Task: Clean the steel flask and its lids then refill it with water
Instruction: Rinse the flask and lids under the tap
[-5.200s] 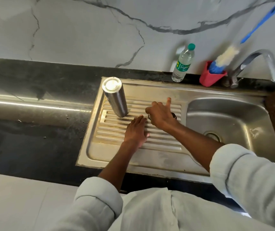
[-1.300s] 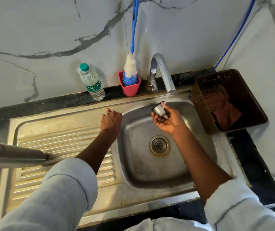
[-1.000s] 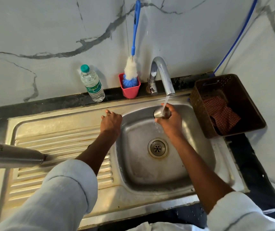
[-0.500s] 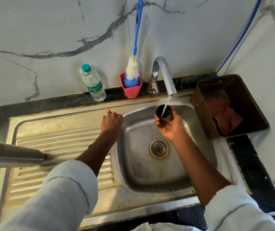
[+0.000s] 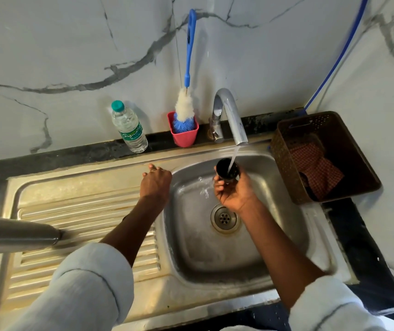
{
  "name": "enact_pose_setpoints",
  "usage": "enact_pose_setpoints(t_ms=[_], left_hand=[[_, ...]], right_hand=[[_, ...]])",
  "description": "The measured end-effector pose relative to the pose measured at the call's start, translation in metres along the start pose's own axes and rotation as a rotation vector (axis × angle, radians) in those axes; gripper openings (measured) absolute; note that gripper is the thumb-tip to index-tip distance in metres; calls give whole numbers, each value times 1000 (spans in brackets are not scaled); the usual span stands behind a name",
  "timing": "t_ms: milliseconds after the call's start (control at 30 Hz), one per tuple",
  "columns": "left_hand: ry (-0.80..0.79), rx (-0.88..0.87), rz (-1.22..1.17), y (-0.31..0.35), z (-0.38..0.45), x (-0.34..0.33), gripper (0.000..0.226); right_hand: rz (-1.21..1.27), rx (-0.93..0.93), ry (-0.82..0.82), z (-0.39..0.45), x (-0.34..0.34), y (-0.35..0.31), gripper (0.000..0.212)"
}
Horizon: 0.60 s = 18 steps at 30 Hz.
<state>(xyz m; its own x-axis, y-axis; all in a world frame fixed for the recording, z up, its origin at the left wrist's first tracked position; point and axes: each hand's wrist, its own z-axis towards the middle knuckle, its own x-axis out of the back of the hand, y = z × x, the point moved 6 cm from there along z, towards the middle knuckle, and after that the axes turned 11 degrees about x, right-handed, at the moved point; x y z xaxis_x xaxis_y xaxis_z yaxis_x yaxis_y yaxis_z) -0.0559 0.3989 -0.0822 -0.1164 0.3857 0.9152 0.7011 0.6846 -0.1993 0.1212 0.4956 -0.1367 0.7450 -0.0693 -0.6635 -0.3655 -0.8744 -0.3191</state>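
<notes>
The right hand has its grip curled round a small dark lid, open side up, directly under the tap (water runs into it) above the sink. Left of that grip, the left hand rests flat-fingered on the sink rim, holding nothing. Far left, the steel flask stands on the drainboard.

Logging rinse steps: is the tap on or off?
On. Water falls from the tap into the lid held by the right hand.
</notes>
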Motion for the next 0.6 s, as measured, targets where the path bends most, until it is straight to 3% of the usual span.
enact_pose_setpoints(t_ms=[167, 300, 400, 433, 533, 600], left_hand=[[-14, 4, 5, -2, -3, 4, 49], [-6, 0, 1, 1, -4, 4, 39], [15, 2, 0, 1, -3, 4, 38], [16, 3, -1, 1, -3, 4, 39], [11, 1, 4, 3, -3, 4, 42], [6, -5, 18, 4, -3, 4, 42]], right_hand=[[-107, 48, 110, -6, 11, 1, 60], [-185, 237, 94, -6, 13, -11, 37], [-699, 570, 86, -7, 18, -29, 69], [-770, 644, 111, -9, 20, -36, 73], [-510, 627, 93, -9, 19, -41, 65], [-269, 490, 41, -5, 10, -32, 39]])
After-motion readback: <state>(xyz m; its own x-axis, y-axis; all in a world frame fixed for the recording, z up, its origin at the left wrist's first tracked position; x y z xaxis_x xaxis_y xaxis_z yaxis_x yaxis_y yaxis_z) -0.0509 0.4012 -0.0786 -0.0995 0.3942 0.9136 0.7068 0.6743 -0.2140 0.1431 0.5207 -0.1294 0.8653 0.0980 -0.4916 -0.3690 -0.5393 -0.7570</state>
